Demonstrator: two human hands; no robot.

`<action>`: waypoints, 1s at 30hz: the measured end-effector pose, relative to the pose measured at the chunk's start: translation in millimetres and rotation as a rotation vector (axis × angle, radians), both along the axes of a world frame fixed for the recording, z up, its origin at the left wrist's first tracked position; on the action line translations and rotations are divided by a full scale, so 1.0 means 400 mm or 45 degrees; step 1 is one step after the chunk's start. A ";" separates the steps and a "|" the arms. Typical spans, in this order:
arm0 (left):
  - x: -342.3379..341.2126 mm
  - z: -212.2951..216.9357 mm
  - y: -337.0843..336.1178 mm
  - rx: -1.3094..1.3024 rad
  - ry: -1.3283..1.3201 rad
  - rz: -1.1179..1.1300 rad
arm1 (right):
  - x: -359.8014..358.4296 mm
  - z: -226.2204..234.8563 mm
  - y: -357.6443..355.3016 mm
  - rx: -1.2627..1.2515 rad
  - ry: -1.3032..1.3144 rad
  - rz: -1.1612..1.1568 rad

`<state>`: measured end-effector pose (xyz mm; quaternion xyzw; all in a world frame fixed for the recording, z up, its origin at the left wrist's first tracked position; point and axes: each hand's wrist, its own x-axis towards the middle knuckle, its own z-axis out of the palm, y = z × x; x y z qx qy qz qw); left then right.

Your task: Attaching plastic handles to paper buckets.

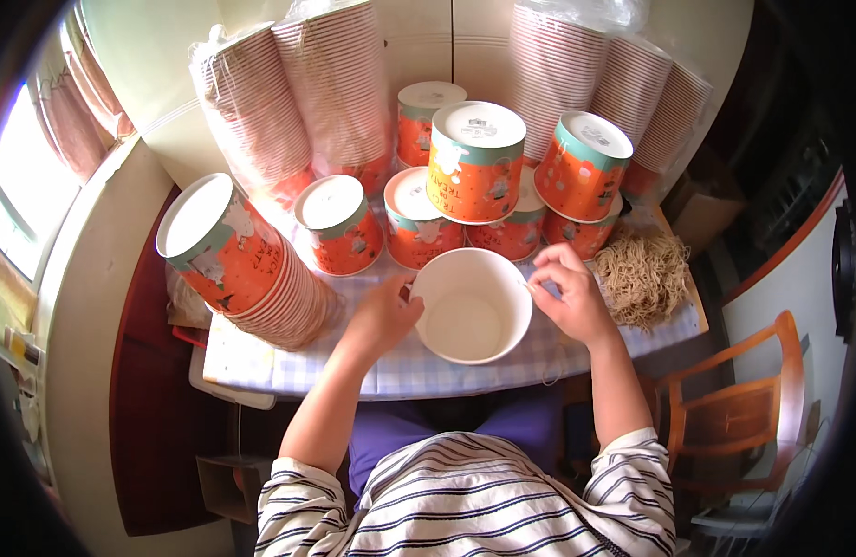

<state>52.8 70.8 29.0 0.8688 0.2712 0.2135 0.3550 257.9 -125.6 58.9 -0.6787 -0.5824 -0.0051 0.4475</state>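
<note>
A white-lined paper tub (473,320) rests on the table in front of me, its open mouth tilted toward me. My left hand (383,316) is closed at the tub's left rim. On the other side, my right hand (574,295) pinches thumb and forefinger together right beside the rim; what lies between them is too small to make out. A tangled heap of beige string (643,278) lies to the right of that hand. Below it, a thin strand (551,379) hangs near the table's front edge.
Several orange-and-green tubs stand upside down behind, including a raised one (477,162). A leaning stack of tubs (247,265) is at the left. Tall plastic-wrapped tub stacks (340,84) line the back. The checked tablecloth (405,376) covers the table; a wooden chair (730,408) stands right.
</note>
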 end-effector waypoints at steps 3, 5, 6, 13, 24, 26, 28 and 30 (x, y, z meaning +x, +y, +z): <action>0.036 -0.002 0.037 -0.103 -0.035 -0.140 | 0.017 -0.013 0.048 -0.092 -0.001 0.066; 0.053 0.000 0.045 -0.176 0.059 -0.212 | 0.010 -0.010 0.064 -0.274 0.004 0.051; 0.056 -0.003 0.049 -0.173 0.061 -0.212 | 0.016 -0.027 0.072 -0.263 -0.014 0.121; -0.007 -0.021 0.043 -0.584 -0.114 -0.271 | -0.024 -0.060 0.056 -0.372 -0.018 0.092; -0.055 -0.034 -0.041 -0.665 -0.199 -0.033 | -0.009 -0.057 0.064 -0.288 -0.200 0.053; -0.054 -0.019 -0.055 -0.572 -0.089 0.027 | 0.010 -0.064 0.081 -0.276 -0.228 0.061; -0.056 -0.026 -0.071 -0.686 -0.141 0.039 | 0.018 -0.059 0.093 -0.202 -0.232 0.068; -0.069 -0.042 -0.077 -0.799 -0.194 0.066 | -0.010 -0.034 0.104 -0.127 -0.245 0.083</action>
